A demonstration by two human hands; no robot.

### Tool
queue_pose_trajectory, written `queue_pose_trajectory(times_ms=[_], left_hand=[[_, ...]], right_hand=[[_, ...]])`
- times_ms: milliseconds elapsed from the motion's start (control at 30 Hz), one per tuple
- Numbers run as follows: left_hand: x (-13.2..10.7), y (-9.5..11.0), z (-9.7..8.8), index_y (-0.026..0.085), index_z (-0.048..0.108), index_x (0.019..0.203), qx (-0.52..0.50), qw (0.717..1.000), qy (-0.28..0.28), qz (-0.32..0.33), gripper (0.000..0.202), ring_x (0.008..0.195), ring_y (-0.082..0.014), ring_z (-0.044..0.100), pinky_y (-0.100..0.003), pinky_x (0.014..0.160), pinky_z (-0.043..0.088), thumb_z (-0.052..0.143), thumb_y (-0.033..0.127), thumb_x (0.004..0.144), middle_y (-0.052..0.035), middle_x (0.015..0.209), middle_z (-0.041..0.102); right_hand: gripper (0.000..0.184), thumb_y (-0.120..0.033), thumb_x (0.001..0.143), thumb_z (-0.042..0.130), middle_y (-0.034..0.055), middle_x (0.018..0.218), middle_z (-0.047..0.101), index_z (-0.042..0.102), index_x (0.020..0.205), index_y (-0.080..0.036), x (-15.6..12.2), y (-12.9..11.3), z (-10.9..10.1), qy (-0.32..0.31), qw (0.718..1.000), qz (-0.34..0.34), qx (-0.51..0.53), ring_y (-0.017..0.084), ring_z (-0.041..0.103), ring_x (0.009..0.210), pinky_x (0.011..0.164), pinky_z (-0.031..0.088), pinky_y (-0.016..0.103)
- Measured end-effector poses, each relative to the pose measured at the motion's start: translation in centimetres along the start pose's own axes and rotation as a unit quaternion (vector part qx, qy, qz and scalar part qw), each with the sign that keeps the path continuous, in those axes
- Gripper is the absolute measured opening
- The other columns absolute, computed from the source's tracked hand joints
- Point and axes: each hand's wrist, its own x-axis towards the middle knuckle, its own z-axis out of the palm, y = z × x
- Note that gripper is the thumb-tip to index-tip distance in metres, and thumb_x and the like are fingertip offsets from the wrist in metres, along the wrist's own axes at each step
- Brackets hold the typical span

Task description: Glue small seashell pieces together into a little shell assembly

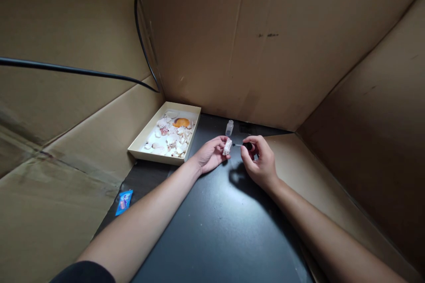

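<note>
Between the fingertips of my left hand (212,154) is a pale, rough-textured seashell (227,147), held over the dark table. My right hand (260,159) is closed on a black cap with a thin stem, a brush applicator (237,145) by its look. Its dark tip points left and sits just beside the shell, with a small gap that I cannot judge exactly. Just behind my hands stands a small clear bottle (229,128), upright and without a cap on its neck. What is inside the bottle is hard to make out.
A shallow cream box (141,154) at the back left holds several seashells, one of them orange (181,122). Near my left forearm lies a blue wrapper (124,202). Cardboard walls (212,44) surround the dark table (206,230). Black cables (83,70) hang at the upper left.
</note>
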Motion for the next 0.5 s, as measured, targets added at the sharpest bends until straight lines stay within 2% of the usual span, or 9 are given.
queue_pose_trajectory(times_ms=[200, 500], left_hand=[[0.13, -0.02, -0.15, 0.015, 0.056, 0.088, 0.000, 1.000, -0.007, 0.009, 0.020, 0.061, -0.0093, 0.052, -0.025, 0.059, 0.047, 0.055, 0.004, 0.070, -0.0010, 0.079, 0.054], [0.19, -0.04, -0.19, 0.015, 0.055, 0.091, 0.005, 1.000, -0.010, 0.010, 0.024, 0.060, -0.0098, 0.052, -0.025, 0.059, 0.048, 0.054, 0.003, 0.070, -0.0010, 0.076, 0.054]], right_hand=[[0.011, -0.022, 0.085, 0.056, -0.0019, 0.073, 0.050, 0.053, 0.095, -0.021, -0.02, -0.03, 0.04, -0.018, 1.000, 0.000, 0.010, 0.010, 0.046, 0.056, 0.053, 0.042, 0.024], [0.010, -0.023, 0.084, 0.056, -0.0016, 0.073, 0.051, 0.054, 0.094, -0.021, 0.00, -0.08, 0.00, -0.009, 1.000, 0.008, -0.005, 0.011, 0.047, 0.058, 0.054, 0.042, 0.025]])
